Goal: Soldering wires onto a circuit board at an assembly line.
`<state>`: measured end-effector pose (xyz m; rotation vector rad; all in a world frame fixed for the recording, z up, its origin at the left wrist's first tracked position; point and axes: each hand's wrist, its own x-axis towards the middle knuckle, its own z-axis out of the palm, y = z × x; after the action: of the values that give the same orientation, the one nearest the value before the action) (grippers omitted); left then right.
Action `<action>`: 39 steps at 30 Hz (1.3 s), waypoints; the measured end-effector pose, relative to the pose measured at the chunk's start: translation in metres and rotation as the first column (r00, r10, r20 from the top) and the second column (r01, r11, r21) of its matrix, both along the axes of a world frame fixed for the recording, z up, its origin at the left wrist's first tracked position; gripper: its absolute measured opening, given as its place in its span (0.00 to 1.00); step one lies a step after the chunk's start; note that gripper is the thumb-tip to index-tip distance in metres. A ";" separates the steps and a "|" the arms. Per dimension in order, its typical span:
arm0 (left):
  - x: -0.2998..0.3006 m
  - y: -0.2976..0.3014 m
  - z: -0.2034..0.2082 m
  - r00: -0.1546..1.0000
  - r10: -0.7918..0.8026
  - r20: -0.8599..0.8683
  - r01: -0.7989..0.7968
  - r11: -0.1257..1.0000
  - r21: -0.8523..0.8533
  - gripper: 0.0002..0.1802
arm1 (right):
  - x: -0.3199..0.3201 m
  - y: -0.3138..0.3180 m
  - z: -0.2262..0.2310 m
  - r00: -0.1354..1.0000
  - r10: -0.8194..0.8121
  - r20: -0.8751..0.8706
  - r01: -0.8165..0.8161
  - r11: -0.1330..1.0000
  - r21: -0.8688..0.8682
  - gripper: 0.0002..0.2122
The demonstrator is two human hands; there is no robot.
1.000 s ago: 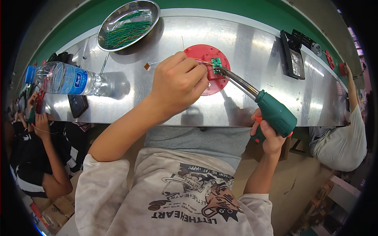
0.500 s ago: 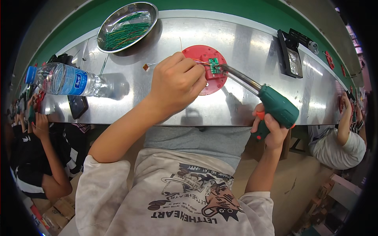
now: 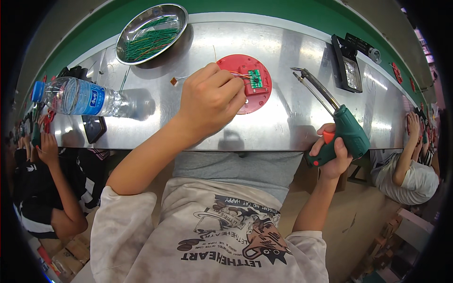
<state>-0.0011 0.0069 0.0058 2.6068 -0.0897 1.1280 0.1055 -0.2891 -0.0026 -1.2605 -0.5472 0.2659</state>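
A round red plastic housing point(image 3: 257, 100) lies on the metal bench with a small green circuit board point(image 3: 255, 79) in its middle. My left hand point(image 3: 211, 96) rests over the housing's left side, fingers closed on thin wires point(image 3: 239, 74) that run to the board. Pale strands leave its other side, ending at a small brown piece point(image 3: 173, 81); one thin strand sticks up above the knuckles. The fingertips are hidden. To the right, my right hand point(image 3: 337, 153) grips a green soldering gun point(image 3: 351, 132) with a red trigger. Its tip points up and left, apart from the board.
A steel bowl point(image 3: 123, 55) of green wires stands at the back left. Nearer on the left, a water bottle point(image 3: 71, 96) lies beside a dark phone point(image 3: 94, 128). A black case point(image 3: 347, 66) sits at the back right. Other people work at both sides.
My right hand has drawn the soldering gun right, away from the circuit board, so its tip no longer touches there. My left hand stays almost still.
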 end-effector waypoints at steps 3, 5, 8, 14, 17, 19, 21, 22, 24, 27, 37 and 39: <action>0.002 0.000 -0.001 1.000 -0.009 -0.019 0.009 1.000 0.008 0.03 | -0.005 0.004 0.005 0.997 -0.069 0.033 0.070 0.997 -0.016 0.24; 0.001 0.000 0.003 1.000 -0.022 -0.003 0.021 0.999 -0.037 0.04 | 0.001 -0.005 0.015 0.988 -0.134 0.071 0.137 0.990 -0.032 0.23; -0.008 -0.005 0.013 0.997 0.030 -0.067 -0.039 0.989 -0.146 0.16 | 0.016 -0.038 0.031 0.718 -0.412 0.561 0.483 0.875 0.024 0.20; -0.002 -0.006 0.012 0.999 0.027 -0.037 -0.033 0.983 -0.180 0.22 | 0.005 -0.031 0.054 0.542 -0.766 0.345 0.526 0.629 0.572 0.13; -0.003 -0.006 0.011 0.998 0.027 -0.051 -0.035 0.986 -0.164 0.24 | 0.020 -0.038 0.038 0.703 -0.659 0.267 0.706 0.691 -0.154 0.10; -0.004 -0.005 0.011 0.998 0.027 -0.061 -0.036 0.989 -0.145 0.24 | 0.025 -0.036 0.031 0.688 -0.680 0.255 0.720 0.683 -0.122 0.09; -0.004 -0.005 0.012 0.998 0.000 -0.056 -0.009 0.988 -0.153 0.26 | 0.016 -0.036 0.037 0.674 -0.686 0.276 0.724 0.687 -0.061 0.09; -0.003 -0.005 0.014 0.998 -0.003 -0.060 -0.006 0.989 -0.148 0.26 | 0.015 -0.035 0.036 0.694 -0.667 0.271 0.695 0.719 -0.008 0.10; -0.001 -0.005 0.023 0.997 0.039 -0.072 -0.041 0.998 -0.036 0.28 | 0.015 -0.035 0.031 0.711 -0.653 0.261 0.666 0.745 0.049 0.11; 0.005 -0.007 0.035 0.966 0.012 -0.257 -0.012 1.000 0.000 0.31 | 0.022 -0.035 0.024 0.714 -0.645 0.273 0.666 0.746 0.020 0.11; 0.120 0.019 0.045 0.938 0.334 0.091 -0.344 0.868 0.359 0.19 | 0.043 -0.018 0.005 0.757 -0.606 -0.244 0.651 0.734 0.196 0.14; 0.146 -0.009 0.041 0.999 0.043 0.004 -0.042 0.965 0.260 0.17 | 0.042 -0.020 0.002 0.728 -0.641 -0.242 0.684 0.698 0.211 0.14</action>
<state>0.1449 -0.0025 0.0467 2.8510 -0.1947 1.2010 0.1478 -0.3090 -0.0008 -1.0620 0.0373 -0.3300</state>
